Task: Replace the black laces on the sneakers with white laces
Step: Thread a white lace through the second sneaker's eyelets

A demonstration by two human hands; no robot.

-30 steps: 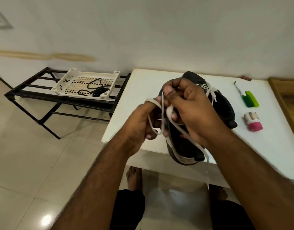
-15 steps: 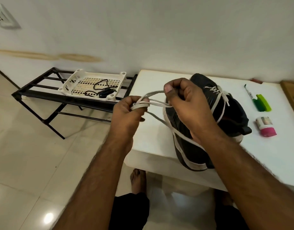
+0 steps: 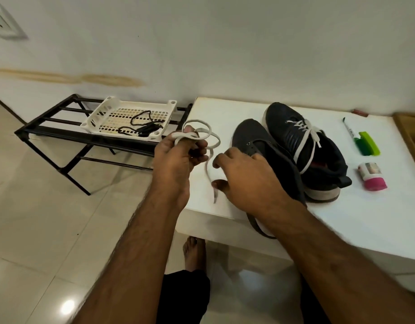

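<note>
now, left hand (image 3: 176, 160) pinching looped white lace (image 3: 201, 136) in its fingers. right hand (image 3: 246, 176) resting on unlaced sneaker (image 3: 255, 139), fingers loosely curled, on desk (image 3: 342, 218).

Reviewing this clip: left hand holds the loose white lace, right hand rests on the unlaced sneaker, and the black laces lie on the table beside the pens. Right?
Not quite. The head view shows the black laces in the white basket on the rack, not on the table. The rest holds: left hand, white lace, right hand, unlaced sneaker.
</note>
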